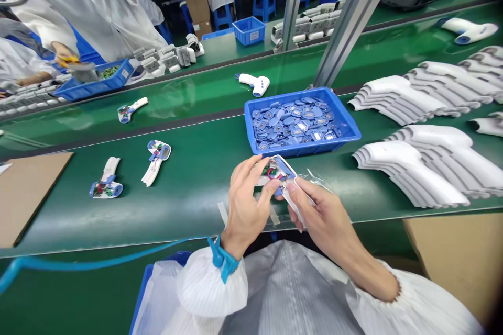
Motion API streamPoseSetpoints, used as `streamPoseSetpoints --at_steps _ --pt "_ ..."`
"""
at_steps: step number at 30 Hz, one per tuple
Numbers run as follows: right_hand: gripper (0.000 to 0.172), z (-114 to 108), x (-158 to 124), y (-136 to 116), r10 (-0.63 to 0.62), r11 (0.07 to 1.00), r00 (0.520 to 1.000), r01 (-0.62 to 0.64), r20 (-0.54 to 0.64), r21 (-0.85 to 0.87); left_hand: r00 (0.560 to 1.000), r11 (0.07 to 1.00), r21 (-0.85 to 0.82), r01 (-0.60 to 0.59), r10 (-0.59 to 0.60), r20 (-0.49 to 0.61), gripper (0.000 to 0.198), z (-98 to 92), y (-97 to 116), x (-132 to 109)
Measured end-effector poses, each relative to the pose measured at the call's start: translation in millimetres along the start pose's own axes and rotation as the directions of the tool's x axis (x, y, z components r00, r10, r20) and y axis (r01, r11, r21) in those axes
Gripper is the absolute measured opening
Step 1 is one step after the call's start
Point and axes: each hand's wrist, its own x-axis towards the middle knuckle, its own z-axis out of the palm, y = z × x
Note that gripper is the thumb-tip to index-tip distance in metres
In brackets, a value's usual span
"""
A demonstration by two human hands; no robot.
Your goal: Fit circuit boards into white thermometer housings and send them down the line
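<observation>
An opened white thermometer housing point(278, 168), with a blue part, green board and red wires inside, is held between both hands over the front edge of the green bench. My left hand point(247, 196) grips its left side, thumb and fingers closing on it; a blue strap circles that wrist. My right hand point(320, 212) is wrapped round the white handle at the lower right. Just beyond the hands stands a blue tray point(302, 149) of small blue parts. Two open housings with wiring, one point(106, 183) farther left and one point(156, 161) nearer, lie on the bench.
Stacked white shells point(416, 167) cover the right side. A conveyor point(196, 89) beyond carries a white thermometer point(255, 84) and an open unit point(131, 110). A metal post point(349, 21) rises behind the tray. Brown board point(31, 188) lies left. Co-workers' hands are across the line.
</observation>
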Motion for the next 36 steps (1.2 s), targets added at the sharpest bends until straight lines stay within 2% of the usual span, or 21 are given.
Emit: streamPoseSetpoints --at_steps 5,11,14,16,18,20,22,23,25,26,28,29,30,31,32,34,36 --pt "0.04 -1.4 -1.7 0.4 -0.007 1.0 1.0 0.007 -0.015 -0.026 0.999 0.999 -0.035 0.021 -0.02 0.042 0.032 -6.8 3.9 4.0" --pt "0.038 -1.3 -3.2 -3.2 -0.04 0.998 0.999 0.039 -0.021 -0.042 0.997 0.991 0.116 -0.072 0.074 -0.011 0.027 -4.4 7.9 3.3" --pt "0.039 -1.2 -2.2 -0.2 -0.042 0.998 0.999 0.041 -0.019 -0.04 0.997 0.997 0.048 -0.058 0.056 0.044 0.023 -1.1 6.8 1.1" --pt "0.04 -3.9 -2.1 1.8 -0.022 1.0 1.0 0.022 0.013 -0.018 0.996 0.998 -0.057 0.0 0.005 0.084 0.02 -1.6 6.9 0.8" --pt "0.041 -10.0 -3.0 1.5 -0.032 0.999 0.996 0.034 0.082 -0.025 0.984 0.979 -0.153 0.133 -0.112 0.139 0.015 -5.1 8.3 2.3" --pt "0.041 -20.6 -4.0 -1.5 -0.099 0.984 0.98 0.122 0.173 -0.127 0.931 0.918 -0.229 0.323 -0.265 0.251 0.025 -10.1 9.6 5.8" --pt "0.037 -37.6 -3.8 -4.5 -0.212 0.919 0.954 0.268 0.212 -0.288 0.817 0.8 -0.295 0.522 -0.37 0.443 0.045 -14.2 8.9 10.7" --pt "0.034 -49.2 -3.2 -4.7 -0.278 0.867 0.945 0.324 0.172 -0.379 0.755 0.736 -0.318 0.597 -0.382 0.532 0.049 -15.4 7.6 13.0" --pt "0.031 -79.4 -1.6 0.2 -0.416 0.728 0.909 0.322 -0.016 -0.605 0.664 0.644 -0.336 0.688 -0.37 0.65 0.04 -15.4 3.9 16.3" --pt "0.035 -97.3 -0.7 5.9 -0.475 0.645 0.867 0.229 -0.148 -0.729 0.645 0.618 -0.343 0.707 -0.365 0.671 0.033 -14.4 2.1 17.0" --pt "0.043 -134.6 1.5 23.3 -0.537 0.391 0.786 -0.09 -0.307 -0.916 0.644 0.575 -0.381 0.724 -0.364 0.673 0.031 -11.4 -0.5 16.3" --pt "0.046 -151.9 2.9 34.2 -0.549 0.27 0.748 -0.263 -0.372 -0.926 0.649 0.548 -0.407 0.731 -0.372 0.663 0.031 -9.6 -1.0 15.3" --pt "0.049 -167.0 4.4 45.3 -0.533 0.174 0.761 -0.329 -0.37 -0.928 0.657 0.522 -0.434 0.734 -0.386 0.647 0.032 -7.9 -1.1 14.1" --pt "0.049 -179.2 5.7 55.6 -0.523 0.129 0.775 -0.34 -0.355 -0.932 0.667 0.502 -0.458 0.733 -0.403 0.626 0.035 -6.3 -0.9 12.9" --pt "0.049 -188.2 6.6 63.9 -0.508 0.111 0.794 -0.324 -0.334 -0.939 0.675 0.486 -0.477 0.732 -0.42 0.607 0.038 -5.2 -0.6 11.7" --pt "0.048 -196.3 5.9 71.2 -0.494 0.14 0.816 -0.266 -0.3 -0.954 0.682 0.457 -0.508 0.73 -0.444 0.581 0.042 -4.4 -0.3 9.9" --pt "0.045 -191.7 1.5 64.6 -0.549 0.244 0.778 -0.201 -0.306 -0.949 0.685 0.441 -0.525 0.728 -0.435 0.584 0.043 -5.8 -1.3 8.4"
